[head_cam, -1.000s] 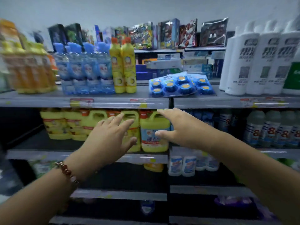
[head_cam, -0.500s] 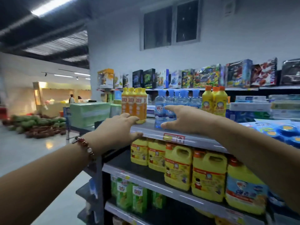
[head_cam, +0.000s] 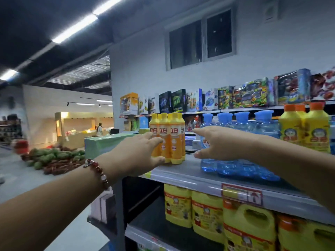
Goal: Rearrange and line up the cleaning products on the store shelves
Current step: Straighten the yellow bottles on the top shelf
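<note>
Store shelf (head_cam: 190,175) | left hand (head_cam: 135,153) spreading fingers onto orange bottles (head_cam: 167,138) at 9 o'clock | right hand (head_cam: 217,142) hovering splayed at 3, possibly brushing blue bottles (head_cam: 241,167) | squeezing both sides evenly should be keeping the row flush.

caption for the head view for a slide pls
Left hand touches clustered orange plastic bottles at the shelf end; right hand reaches across clear blue bottles.

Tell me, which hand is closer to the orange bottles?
The left. The left hand touches the near side of the orange bottles with its fingers spread. The right hand hangs apart to their right, in front of the blue bottles.
</note>
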Action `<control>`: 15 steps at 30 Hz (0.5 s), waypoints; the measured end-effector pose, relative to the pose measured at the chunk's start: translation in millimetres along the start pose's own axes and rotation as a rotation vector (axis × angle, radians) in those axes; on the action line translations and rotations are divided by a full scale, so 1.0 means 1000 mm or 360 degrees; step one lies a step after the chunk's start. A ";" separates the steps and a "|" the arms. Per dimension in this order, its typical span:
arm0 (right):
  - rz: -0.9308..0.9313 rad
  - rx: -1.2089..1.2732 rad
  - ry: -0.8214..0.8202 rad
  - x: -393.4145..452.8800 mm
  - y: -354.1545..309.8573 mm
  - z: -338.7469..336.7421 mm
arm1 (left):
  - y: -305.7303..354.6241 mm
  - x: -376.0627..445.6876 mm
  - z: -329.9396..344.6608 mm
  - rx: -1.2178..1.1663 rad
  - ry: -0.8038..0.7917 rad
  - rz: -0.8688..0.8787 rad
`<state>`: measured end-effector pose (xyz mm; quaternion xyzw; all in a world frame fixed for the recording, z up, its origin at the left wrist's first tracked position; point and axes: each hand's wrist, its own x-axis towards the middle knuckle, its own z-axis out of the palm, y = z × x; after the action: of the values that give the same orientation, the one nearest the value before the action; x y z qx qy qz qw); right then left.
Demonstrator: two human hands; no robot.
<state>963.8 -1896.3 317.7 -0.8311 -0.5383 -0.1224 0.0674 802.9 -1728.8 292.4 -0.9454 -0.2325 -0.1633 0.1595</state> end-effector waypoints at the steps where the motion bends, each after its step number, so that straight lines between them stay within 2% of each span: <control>1: -0.0002 -0.0025 0.0017 0.016 0.006 0.001 | -0.007 0.017 0.006 0.0002 0.0028 0.0025; 7: -0.0016 -0.0061 0.0112 0.112 0.025 0.013 | -0.058 0.107 0.050 -0.0016 0.0155 0.0046; 15: 0.0031 -0.0185 0.0159 0.222 0.013 0.016 | -0.121 0.191 0.079 -0.0017 0.0279 0.0122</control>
<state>1064.5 -1703.1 364.2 -0.8317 -0.5180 -0.1942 0.0470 922.1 -1523.1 321.7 -0.9365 -0.1804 -0.2405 0.1805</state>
